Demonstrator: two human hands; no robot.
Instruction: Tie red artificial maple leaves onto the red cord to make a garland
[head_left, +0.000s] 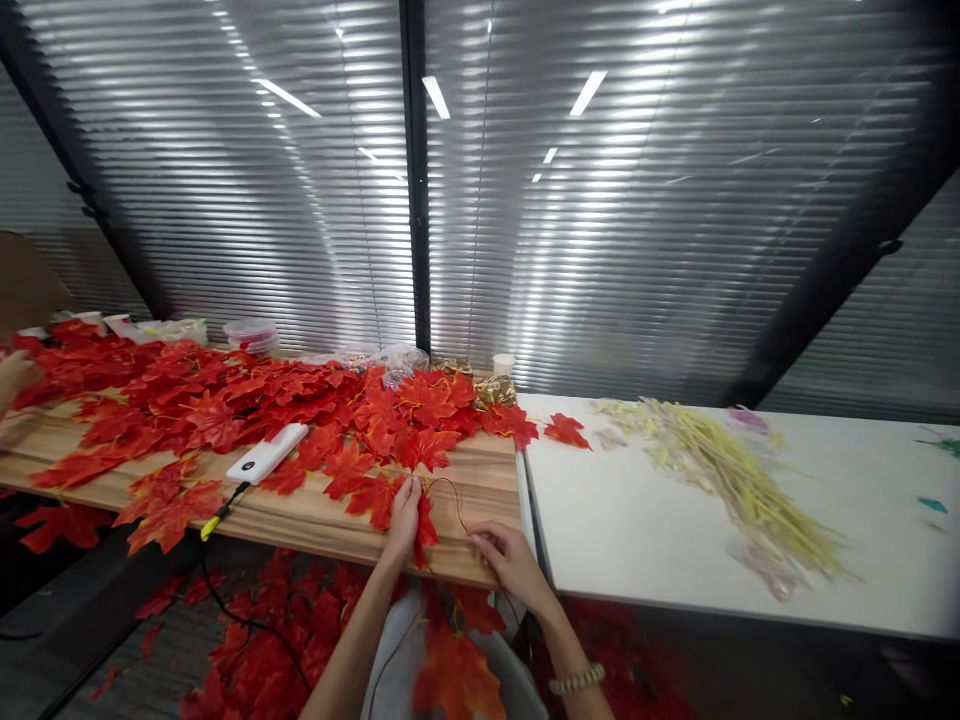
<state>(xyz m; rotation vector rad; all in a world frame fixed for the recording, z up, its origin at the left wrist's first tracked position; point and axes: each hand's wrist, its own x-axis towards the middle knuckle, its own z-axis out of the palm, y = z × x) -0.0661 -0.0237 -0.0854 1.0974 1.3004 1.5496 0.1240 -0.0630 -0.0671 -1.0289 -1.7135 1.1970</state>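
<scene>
My left hand (405, 518) is closed at the front edge of the wooden table, its thumb and fingertips pinched together on a thin brown cord (454, 492). A red artificial maple leaf (426, 528) hangs right beside those fingers; whether they grip it too, I cannot tell. From there the cord loops over to my right hand (514, 562), which pinches it between thumb and forefinger. Its loose length trails down towards my lap. Below my hands, a larger orange-red maple leaf (459, 675) lies over my lap.
Red maple leaves (217, 415) are heaped across the wooden table (480, 500), near a white power bank (268, 453) with a cable. A white table (622, 520) at right bears yellow stems (727, 460). More leaves cover the floor. Another person's hand (16, 375) shows at far left.
</scene>
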